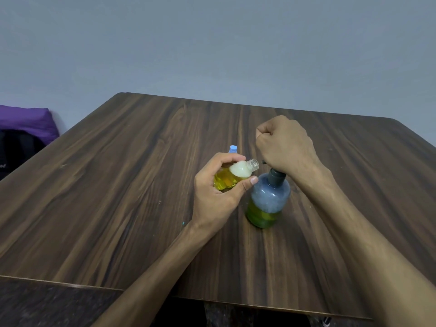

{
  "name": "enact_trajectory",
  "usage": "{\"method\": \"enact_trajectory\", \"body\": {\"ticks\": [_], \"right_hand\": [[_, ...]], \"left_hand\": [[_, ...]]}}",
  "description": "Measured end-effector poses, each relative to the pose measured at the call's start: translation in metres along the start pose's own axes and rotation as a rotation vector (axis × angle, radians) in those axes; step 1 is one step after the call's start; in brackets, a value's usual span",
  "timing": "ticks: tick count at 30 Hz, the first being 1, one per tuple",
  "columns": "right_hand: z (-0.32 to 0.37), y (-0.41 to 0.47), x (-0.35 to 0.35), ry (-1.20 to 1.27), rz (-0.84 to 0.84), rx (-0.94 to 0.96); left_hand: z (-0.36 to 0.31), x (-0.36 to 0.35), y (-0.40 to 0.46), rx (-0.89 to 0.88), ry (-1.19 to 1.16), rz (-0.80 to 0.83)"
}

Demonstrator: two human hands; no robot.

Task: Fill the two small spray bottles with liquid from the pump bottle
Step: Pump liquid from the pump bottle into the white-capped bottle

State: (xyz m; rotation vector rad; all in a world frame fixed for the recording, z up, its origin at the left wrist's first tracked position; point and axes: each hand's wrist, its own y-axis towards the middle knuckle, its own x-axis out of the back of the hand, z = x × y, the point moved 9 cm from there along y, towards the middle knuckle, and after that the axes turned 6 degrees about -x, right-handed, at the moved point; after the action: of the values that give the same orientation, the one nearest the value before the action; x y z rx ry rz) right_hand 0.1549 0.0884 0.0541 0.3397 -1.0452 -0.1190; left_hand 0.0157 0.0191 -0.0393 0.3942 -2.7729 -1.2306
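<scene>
The left hand (pixel 215 197) is gripping a small spray bottle (pixel 232 177), its fingers and thumb curling round the body. The bottle is tilting, with its uncapped threaded neck pointing right toward the pump bottle (pixel 269 199). Yellow liquid is filling most of the small bottle, with pale foam sitting near the shoulder. The pump bottle is standing upright on the wooden table (pixel 118 185), just right of the left hand; green-yellow liquid is occupying its lower part, and its upper part is looking cloudy. The right hand (pixel 286 143) is resting on the dark pump head, fingers curling into a fist. The fist is hiding most of the pump head, so whether the fingers are enclosing it cannot be told. A blue cap (pixel 233 149) is showing just behind the left hand's fingers, possibly belonging to the second spray bottle. A purple cushion (pixel 26 121) is lying beyond the table's left edge.
</scene>
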Motion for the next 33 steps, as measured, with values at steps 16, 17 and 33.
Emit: {"method": "enact_trajectory", "body": {"ticks": [16,17,33], "right_hand": [[-0.002,0.0,-0.004,0.038,0.047,-0.021],[-0.001,0.001,-0.003,0.033,0.044,-0.015],[-0.002,0.001,0.0,0.052,0.012,-0.018]], "left_hand": [[-0.002,-0.002,0.0,0.004,-0.019,0.004],[-0.002,-0.002,0.0,0.003,-0.022,0.006],[-0.003,-0.004,0.001,0.003,-0.037,0.017]]}}
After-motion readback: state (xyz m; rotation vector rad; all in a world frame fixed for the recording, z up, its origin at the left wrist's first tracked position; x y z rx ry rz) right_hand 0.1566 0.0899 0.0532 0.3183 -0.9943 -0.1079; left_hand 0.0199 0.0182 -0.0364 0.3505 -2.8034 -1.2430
